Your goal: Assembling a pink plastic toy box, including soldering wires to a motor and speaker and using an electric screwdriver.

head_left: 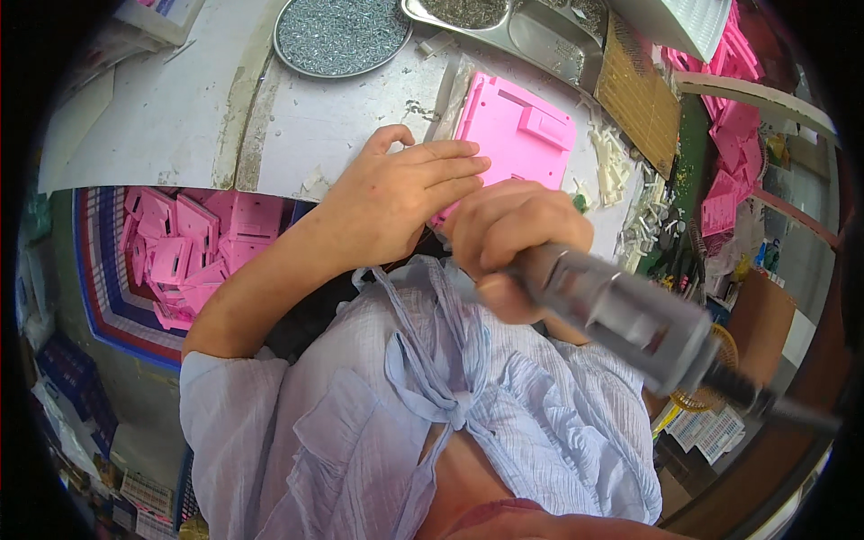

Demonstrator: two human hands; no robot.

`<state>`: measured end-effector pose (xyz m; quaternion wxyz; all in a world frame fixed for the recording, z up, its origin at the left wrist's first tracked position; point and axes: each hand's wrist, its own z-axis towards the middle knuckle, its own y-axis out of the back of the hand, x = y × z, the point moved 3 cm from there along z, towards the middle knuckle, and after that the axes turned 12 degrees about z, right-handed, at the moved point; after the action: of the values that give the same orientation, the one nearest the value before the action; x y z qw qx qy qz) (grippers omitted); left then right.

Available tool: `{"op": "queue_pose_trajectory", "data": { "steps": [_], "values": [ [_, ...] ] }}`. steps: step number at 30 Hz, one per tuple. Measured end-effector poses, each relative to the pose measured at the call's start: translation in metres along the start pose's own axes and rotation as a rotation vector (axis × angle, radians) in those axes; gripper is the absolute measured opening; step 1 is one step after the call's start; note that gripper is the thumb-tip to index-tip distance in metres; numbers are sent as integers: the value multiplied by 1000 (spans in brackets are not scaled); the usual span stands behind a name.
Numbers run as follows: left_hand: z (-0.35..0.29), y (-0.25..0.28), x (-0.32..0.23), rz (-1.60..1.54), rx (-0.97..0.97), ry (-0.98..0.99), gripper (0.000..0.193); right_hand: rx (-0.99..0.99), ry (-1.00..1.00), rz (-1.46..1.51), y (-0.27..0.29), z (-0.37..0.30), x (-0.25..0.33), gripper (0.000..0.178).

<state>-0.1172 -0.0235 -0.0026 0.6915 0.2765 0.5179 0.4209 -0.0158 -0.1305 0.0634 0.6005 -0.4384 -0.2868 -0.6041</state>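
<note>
A pink plastic housing (517, 126) lies on the worktable in front of me, with a raised block on its upper right. Fingers stretched out, my left hand (396, 184) rests against the housing's left side. My right hand (522, 229) is wrapped round a grey electric screwdriver (625, 315), its cord end pointing toward the lower right. The tool's tip and the near edge of the housing are hidden behind my right hand. A clear plastic sheet (450, 94) shows along the left edge of the housing.
A round tray of screws (342, 36) and a metal compartment tray (549, 40) stand at the back. White plastic pieces (612, 166) lie right of the housing, near a tan board (639, 94). Pink parts fill a striped container (90, 261) at lower left; more pink parts (738, 144) lie far right.
</note>
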Motion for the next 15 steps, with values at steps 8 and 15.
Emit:
{"op": "queue_pose_trajectory", "data": {
  "steps": [8, 15],
  "values": [
    [14, 9, -8, 110, 41, -27, 44, 19, -78, 42, 37, -1, 21, 24],
    [65, -12, -39, 166, -76, -67, 49, -375, 205, 123, 120, -30, 66, 23]
  ]
}}
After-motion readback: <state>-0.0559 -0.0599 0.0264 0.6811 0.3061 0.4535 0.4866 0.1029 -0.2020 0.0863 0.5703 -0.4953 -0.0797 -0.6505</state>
